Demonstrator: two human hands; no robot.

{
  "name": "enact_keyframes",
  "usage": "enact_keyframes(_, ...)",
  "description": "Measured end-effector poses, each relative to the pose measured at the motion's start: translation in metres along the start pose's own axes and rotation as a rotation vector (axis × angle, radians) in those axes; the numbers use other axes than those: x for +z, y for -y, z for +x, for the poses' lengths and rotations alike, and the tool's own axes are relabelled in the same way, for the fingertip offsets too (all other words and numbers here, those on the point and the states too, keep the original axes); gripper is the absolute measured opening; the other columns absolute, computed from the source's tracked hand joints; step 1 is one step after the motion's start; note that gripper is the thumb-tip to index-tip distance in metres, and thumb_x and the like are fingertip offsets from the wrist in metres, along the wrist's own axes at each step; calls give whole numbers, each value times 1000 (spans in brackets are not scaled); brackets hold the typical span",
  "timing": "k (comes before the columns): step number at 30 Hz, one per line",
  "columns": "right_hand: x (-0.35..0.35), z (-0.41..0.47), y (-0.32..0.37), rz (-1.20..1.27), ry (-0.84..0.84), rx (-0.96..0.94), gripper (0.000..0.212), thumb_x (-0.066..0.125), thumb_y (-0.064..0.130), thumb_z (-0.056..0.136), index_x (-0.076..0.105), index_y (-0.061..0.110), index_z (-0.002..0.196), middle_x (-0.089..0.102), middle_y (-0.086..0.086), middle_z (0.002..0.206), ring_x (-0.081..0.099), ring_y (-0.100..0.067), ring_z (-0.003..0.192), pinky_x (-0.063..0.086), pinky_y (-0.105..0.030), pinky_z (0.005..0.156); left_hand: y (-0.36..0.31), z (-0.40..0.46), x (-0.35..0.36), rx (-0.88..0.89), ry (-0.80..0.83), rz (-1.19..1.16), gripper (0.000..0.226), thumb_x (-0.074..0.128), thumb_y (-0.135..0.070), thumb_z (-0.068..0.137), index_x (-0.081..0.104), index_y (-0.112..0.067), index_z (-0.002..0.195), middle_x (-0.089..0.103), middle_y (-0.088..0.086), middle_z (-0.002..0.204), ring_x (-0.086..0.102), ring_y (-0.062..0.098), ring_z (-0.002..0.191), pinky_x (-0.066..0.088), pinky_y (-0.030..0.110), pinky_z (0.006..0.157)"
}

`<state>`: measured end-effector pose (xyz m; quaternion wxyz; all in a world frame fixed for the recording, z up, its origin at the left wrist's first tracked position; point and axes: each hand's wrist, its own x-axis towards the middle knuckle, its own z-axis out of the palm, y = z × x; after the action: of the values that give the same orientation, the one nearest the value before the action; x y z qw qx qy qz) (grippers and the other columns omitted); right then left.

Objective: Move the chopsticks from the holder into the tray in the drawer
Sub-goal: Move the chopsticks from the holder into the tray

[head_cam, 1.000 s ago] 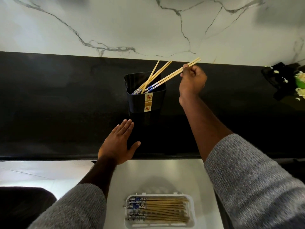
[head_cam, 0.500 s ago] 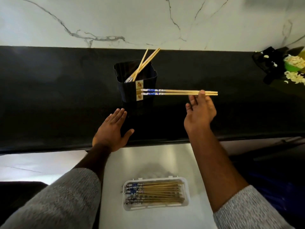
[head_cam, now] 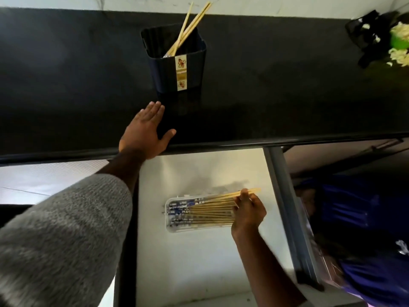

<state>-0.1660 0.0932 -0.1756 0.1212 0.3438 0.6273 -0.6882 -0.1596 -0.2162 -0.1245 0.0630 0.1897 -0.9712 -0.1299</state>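
We saw the dark ribbed plastic holder (head_cam: 177,63) with a pale label strip standing upright on the glossy black tabletop (head_cam: 276,85), and a few light wooden chopsticks (head_cam: 188,27) leaned in it toward its far right corner, their ends jutting above the rim. Below the tabletop edge the white open drawer (head_cam: 199,262) held a clear oblong plastic tray (head_cam: 170,228) already filled with a row of chopsticks lying side by side, blue-patterned ends to the left. Our right hand (head_cam: 247,213) hovered over the tray's right end, its grip pinching a pair of wooden chopsticks (head_cam: 223,197) near their plain ends; the pair slanted down to the left across the tray's far edge. Our left hand (head_cam: 145,131) lay flat on the tabletop, fingers straight and together, thumb out, just in front of the holder without touching it. A blurred black object with green and pale bits (head_cam: 380,38) sat at the tabletop's far right.
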Motion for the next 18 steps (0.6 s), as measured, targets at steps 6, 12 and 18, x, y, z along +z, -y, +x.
enact_keyframes(6,1,4,-27,-269,-133,39,26,67,19,91,67,11,67,70,-6,66,68,-29,68,59,-45,62,-2,0,0,-7,3,10,78,45,-57,98,22,-14,158,17,4,166,11,18,153,7,33,121)
enact_keyframes(12,7,5,-36,-172,-119,157,24,66,13,94,63,9,70,67,-13,72,67,-27,68,49,-28,45,1,2,1,-7,24,17,79,42,-59,97,20,-15,158,16,4,166,9,16,153,7,34,123)
enact_keyframes(18,8,-2,-41,-184,-67,238,16,62,14,96,64,9,82,67,-15,82,66,-27,73,46,-27,42,2,3,2,-5,33,28,80,41,-60,97,19,-15,158,15,5,166,9,18,153,9,37,124)
